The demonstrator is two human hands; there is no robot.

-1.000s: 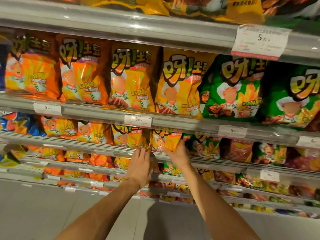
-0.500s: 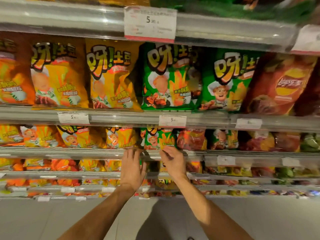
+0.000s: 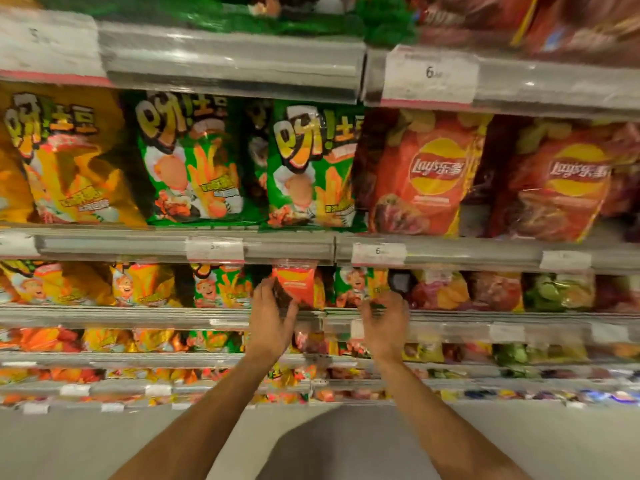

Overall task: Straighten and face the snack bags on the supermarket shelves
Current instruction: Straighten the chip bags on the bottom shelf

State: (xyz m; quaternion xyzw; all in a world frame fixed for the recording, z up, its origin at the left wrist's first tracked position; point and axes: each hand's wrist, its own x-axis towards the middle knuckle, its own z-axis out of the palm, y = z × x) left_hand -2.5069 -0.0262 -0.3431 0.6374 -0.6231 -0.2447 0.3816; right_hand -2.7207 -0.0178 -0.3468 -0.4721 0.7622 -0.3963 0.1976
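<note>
- Reaching up to the second shelf (image 3: pixel 104 311) from below, both hands sit at its front lip; the left hand (image 3: pixel 272 322) is the nearer one to the small red snack bag (image 3: pixel 294 284), which stands upright, long axis vertical, tilted a little out of line with its neighbours
- Left fingers (image 3: pixel 265 289) curl round the red bag's lower left edge, thumb on its front, grasping it; the bag lies just above and to the right of the palm
- The right hand (image 3: pixel 384 323) has its fingers loosely bent at the bottom of the small green snack bag (image 3: pixel 356 285); blur hides whether they pinch it or only touch it, so I cannot tell
- That shelf holds a row of small bags: yellow and green to the left, mixed red and green packs to the right
- The shelf above carries large green bags (image 3: pixel 194 161) and large red bags (image 3: pixel 426 174), fronts facing out
</note>
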